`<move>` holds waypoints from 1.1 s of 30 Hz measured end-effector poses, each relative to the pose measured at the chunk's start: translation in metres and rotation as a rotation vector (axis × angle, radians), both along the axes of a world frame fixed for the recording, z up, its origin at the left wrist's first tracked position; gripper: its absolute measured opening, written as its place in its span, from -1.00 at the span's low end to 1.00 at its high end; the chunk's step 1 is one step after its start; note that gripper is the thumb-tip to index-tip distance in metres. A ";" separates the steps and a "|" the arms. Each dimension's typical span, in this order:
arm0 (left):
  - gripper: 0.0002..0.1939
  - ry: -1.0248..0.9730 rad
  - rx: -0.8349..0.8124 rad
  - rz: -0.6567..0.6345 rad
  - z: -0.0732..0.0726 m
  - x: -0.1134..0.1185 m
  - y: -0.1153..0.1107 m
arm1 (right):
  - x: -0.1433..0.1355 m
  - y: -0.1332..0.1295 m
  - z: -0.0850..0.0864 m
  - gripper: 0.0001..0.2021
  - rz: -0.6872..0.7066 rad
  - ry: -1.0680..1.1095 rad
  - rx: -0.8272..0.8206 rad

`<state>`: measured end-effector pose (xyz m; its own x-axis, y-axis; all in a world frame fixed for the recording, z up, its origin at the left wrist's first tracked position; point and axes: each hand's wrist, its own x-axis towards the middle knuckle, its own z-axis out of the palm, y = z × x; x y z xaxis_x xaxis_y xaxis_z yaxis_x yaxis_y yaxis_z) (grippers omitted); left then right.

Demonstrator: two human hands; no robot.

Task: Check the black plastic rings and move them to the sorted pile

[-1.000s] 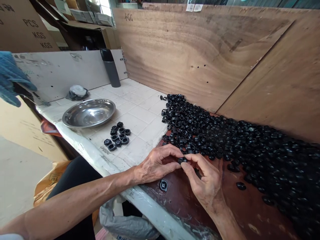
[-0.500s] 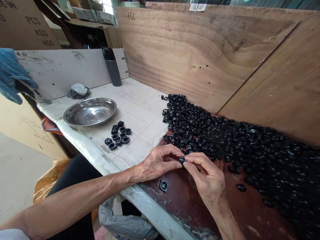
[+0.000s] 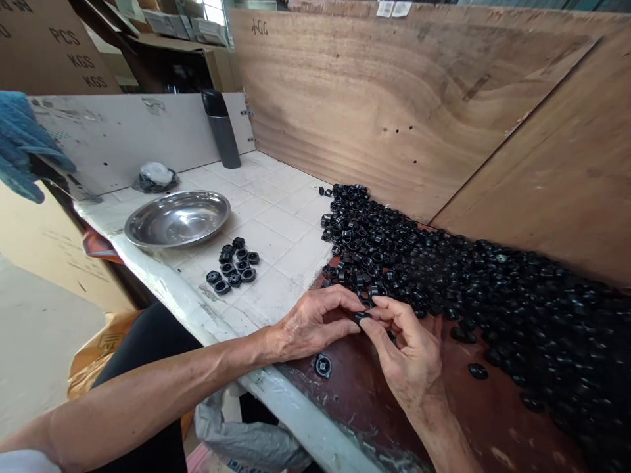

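Between the fingertips of both hands is a small black plastic cap point(image 3: 362, 316), partly covered by the fingers. My left hand point(image 3: 315, 320) pinches it from the left with thumb and forefinger. From the right, my right hand point(image 3: 408, 341) grips the same cap between thumb and fingers. One loose round cap with a grey inside point(image 3: 323, 365) lies on the reddish-brown surface below my left hand. Just beyond the hands spreads a large heap of black caps and rings point(image 3: 394, 256). A small group of black caps point(image 3: 234, 268) sits on the white tiled part to the left.
A shallow steel bowl point(image 3: 178, 220) stands on the tiles, with a plastic-wrapped bundle point(image 3: 155, 176) behind it. A dark grey flask point(image 3: 224, 135) stands in the back corner. Plywood boards point(image 3: 369, 98) wall the far side; a blue cloth point(image 3: 29, 144) hangs at left.
The cap between my fingers has tilted a little, and my right fingers have shifted their hold on it. The rest of the scene looks the same apart from a slight camera shift.
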<state>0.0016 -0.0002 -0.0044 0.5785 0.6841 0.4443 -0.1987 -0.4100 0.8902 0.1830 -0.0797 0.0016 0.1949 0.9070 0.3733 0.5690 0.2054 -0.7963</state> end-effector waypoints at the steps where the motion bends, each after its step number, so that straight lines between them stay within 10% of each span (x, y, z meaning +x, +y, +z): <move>1: -0.81 0.013 0.075 0.011 0.000 -0.001 0.001 | -0.001 0.000 0.001 -0.72 -0.001 -0.034 0.017; 8: -0.81 0.051 0.130 0.000 0.000 -0.001 0.001 | -0.007 0.002 0.009 -0.86 0.029 -0.180 0.120; 14: -0.79 -0.026 -0.274 -0.031 0.001 0.001 -0.003 | -0.002 0.000 0.013 -0.84 0.136 -0.162 0.057; 21: -0.79 0.031 0.173 0.041 0.003 -0.004 0.002 | -0.003 -0.001 0.011 -0.62 0.144 -0.260 -0.054; 33: -0.81 0.007 -0.098 0.026 -0.002 0.000 0.001 | -0.001 0.002 0.007 -0.87 0.096 0.068 -0.100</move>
